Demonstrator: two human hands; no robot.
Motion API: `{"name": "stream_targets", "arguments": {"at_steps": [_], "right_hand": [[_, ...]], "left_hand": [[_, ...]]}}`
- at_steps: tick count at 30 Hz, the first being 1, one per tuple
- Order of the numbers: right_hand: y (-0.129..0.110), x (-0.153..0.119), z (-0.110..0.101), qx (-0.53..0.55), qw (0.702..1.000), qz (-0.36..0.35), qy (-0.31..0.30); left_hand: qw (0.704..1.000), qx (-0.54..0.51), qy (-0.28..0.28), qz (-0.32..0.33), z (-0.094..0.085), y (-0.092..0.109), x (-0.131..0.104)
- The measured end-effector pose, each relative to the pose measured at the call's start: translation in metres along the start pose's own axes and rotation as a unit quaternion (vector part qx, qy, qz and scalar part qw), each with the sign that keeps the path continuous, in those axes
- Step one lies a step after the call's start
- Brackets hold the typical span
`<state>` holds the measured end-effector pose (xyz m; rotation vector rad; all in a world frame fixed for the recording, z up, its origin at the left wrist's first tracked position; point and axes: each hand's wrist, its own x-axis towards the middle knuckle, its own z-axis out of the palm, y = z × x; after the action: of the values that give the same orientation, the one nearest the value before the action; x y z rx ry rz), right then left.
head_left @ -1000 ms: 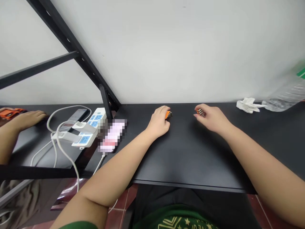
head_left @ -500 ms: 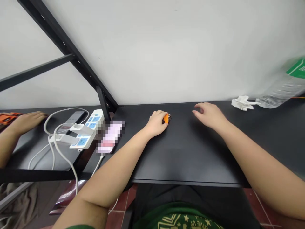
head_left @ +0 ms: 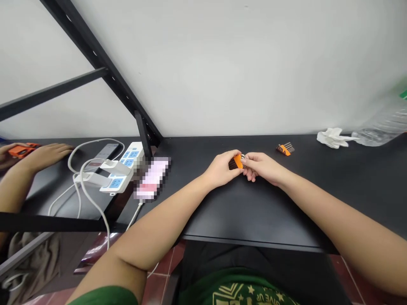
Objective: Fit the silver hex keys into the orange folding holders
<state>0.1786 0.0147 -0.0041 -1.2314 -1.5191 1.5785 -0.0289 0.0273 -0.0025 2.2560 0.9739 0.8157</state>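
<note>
My left hand (head_left: 221,170) grips an orange holder (head_left: 237,162) with a row of dark, slim bits in it, between thumb and fingers. Close against its right side, my right hand (head_left: 258,165) has its fingers curled and pinched at the shiny metal ends; what exactly they hold is partly hidden. A second orange bit holder (head_left: 285,148), with several slim metal shafts pointing right, lies on the black table (head_left: 241,212) beyond my right wrist.
To the left are a phone (head_left: 153,178) on a charging cable, a white power strip (head_left: 127,167) and a black metal frame (head_left: 127,91). A crumpled tissue (head_left: 333,138) and a clear plastic bottle (head_left: 378,127) lie at right. Another person's hand (head_left: 52,154) rests near an orange object (head_left: 23,149).
My left hand has moved right with the orange holder. My right hand has come left to meet it, and its fingers have closed. The second holder has come into sight at right.
</note>
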Motion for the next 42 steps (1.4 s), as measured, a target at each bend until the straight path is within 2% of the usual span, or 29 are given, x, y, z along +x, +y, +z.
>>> {"name": "stream_targets", "arguments": {"at_steps": [2,6,12,16,19,22,27,33,38,42], "right_hand": [[-0.003,-0.003,-0.001,0.021,0.999,0.023,-0.03],[-0.005,-0.005,-0.004,0.038,0.996,0.014,-0.078],[0.0,-0.002,-0.001,0.041,0.998,0.014,-0.041],[-0.001,-0.001,0.0,0.019,1.0,-0.002,-0.025],[-0.004,-0.002,-0.003,0.032,0.999,-0.008,-0.026],[-0.006,-0.003,-0.01,0.042,0.999,-0.017,-0.027],[0.0,0.001,-0.022,-0.033,0.999,-0.014,-0.011],[0.002,0.001,-0.023,-0.036,0.999,-0.017,-0.002],[0.0,0.001,-0.025,-0.052,0.998,-0.003,-0.019],[0.0,0.002,-0.024,-0.025,1.0,0.002,-0.001]], "left_hand": [[1.0,-0.008,-0.017,0.025,-0.001,0.001,0.0],[0.998,-0.029,-0.02,0.048,0.0,-0.001,0.0],[0.999,0.003,-0.008,0.043,0.0,-0.002,0.0],[0.999,-0.03,0.011,0.008,0.001,0.002,0.0],[0.998,-0.053,0.035,-0.019,0.001,0.002,0.001],[0.998,-0.028,0.049,-0.023,0.0,-0.001,0.001],[0.999,0.025,0.031,-0.009,-0.002,-0.006,0.0],[0.995,0.101,-0.004,0.011,-0.002,-0.007,-0.001],[0.995,0.096,-0.009,0.009,-0.002,-0.008,0.0],[0.993,0.115,-0.017,0.007,-0.002,-0.008,0.0]]}}
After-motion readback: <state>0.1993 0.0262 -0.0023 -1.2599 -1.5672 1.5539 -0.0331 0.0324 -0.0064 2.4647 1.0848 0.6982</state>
